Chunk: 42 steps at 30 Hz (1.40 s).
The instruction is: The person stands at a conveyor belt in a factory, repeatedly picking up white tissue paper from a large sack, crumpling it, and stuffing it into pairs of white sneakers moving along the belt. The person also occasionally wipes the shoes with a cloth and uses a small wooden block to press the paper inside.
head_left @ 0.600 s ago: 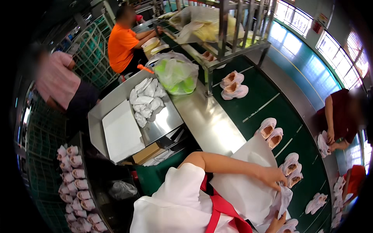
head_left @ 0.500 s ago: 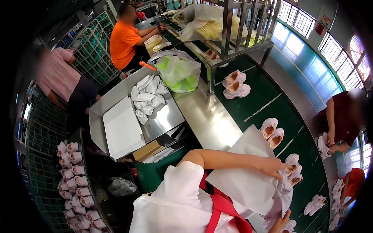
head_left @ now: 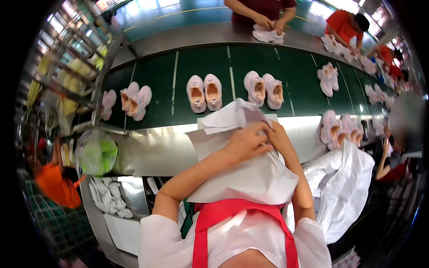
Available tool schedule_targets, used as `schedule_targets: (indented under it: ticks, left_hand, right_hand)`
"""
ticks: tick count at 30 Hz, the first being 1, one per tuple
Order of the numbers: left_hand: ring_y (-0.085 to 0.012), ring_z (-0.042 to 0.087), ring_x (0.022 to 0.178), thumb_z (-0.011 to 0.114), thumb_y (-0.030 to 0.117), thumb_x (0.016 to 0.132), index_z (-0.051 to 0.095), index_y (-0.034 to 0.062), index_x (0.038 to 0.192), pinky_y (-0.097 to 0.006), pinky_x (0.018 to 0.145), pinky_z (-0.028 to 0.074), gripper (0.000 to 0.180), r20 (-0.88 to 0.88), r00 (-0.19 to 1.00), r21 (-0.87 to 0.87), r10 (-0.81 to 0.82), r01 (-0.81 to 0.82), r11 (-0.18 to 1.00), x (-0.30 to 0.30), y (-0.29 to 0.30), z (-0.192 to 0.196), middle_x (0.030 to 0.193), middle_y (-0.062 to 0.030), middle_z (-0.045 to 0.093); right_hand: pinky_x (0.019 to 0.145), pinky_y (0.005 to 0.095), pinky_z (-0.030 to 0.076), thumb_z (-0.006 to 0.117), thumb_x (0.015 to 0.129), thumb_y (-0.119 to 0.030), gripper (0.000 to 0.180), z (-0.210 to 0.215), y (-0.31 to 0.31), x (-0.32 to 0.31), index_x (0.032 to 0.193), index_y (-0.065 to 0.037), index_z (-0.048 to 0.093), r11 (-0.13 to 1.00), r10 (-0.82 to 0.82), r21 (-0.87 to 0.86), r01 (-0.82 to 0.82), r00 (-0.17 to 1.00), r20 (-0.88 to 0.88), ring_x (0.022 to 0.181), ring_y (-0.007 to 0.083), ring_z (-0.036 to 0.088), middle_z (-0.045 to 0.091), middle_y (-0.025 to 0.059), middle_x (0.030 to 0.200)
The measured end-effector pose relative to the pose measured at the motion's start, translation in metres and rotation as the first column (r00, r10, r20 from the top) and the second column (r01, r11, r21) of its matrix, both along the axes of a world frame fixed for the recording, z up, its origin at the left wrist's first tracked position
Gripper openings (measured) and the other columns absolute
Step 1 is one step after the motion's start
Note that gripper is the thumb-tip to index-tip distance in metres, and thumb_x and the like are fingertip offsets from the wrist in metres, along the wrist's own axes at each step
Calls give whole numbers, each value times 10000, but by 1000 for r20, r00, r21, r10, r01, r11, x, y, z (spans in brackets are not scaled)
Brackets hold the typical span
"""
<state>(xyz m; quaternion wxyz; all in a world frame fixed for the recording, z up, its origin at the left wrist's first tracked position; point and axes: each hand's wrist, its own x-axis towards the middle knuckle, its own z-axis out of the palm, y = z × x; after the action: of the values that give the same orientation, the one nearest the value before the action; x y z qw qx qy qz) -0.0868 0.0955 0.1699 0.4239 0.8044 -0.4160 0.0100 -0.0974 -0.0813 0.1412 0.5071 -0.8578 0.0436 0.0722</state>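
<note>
Close in front of my chest, both hands bunch up thin white paper (head_left: 234,117). My left hand (head_left: 247,143) lies across it with bent fingers closed on the crumpled part. Right beside it, my right hand (head_left: 279,136) is closed on the same bunch, its fingertips partly hidden. Below my wrists a wide loose part of white sheet (head_left: 246,178) hangs over the red apron straps. Just beyond the paper, a pair of pale pink sneakers (head_left: 273,91) stands on the green conveyor belt (head_left: 156,80). Another such pair (head_left: 195,93) is to its left.
A steel ledge (head_left: 152,149) runs before me. At left are a bag of green items (head_left: 97,154), a metal tray (head_left: 96,223) with crumpled paper, and a rack (head_left: 103,80). White sheeting (head_left: 348,192) hangs at right near more sneakers (head_left: 330,129). Across the belt, a person's hands (head_left: 270,24) handle a shoe.
My view has swung toward the belt. Before, my hands were apart, with the sheet spread under my left arm; now they are together and the paper is bunched between them.
</note>
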Motion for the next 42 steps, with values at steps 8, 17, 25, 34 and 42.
schedule_targets:
  ticks: [8,17,25,34,42]
  left_hand:
    - [-265,534,1104,706,244,748,570,63,686,-473,1098,258,235,358,933,141,-45,-6,990,25,8,-26,987,-80,620]
    - [-294,575,601,687,241,805,548,56,732,-371,573,453,243,156,939,-31,306,-305,952,58,51,-3,610,-106,573]
    - [-269,493,577,685,249,802,618,58,812,-348,618,391,202,481,747,-82,459,-483,872,52,47,-12,731,-71,570]
    - [-67,538,825,685,214,846,461,46,1279,-222,794,451,516,-835,369,-549,-407,-598,584,28,45,4,952,-28,549]
    - [-331,506,1165,798,257,681,325,26,1359,-407,961,398,858,-584,781,-100,222,-341,935,-18,52,-31,1247,-161,519]
  right_hand:
    - [732,375,472,591,824,-202,274,18,-1,-14,1006,2,605,939,318,-107,-326,944,-81,815,333,621,652,172,886]
    - [721,344,483,622,769,-214,283,-8,-53,-8,958,-4,622,880,60,-446,-162,970,-235,800,258,634,659,129,878]
    - [1052,410,301,785,699,-306,909,76,51,-47,1416,-19,307,990,40,-132,44,821,570,1286,335,397,417,173,1383]
    - [967,326,389,838,636,-241,825,3,73,-9,1314,0,435,803,142,578,-146,988,53,1147,217,503,544,131,1221]
    - [733,274,493,777,716,-129,378,22,80,-14,1020,5,597,897,-215,421,131,964,159,811,131,606,652,78,903]
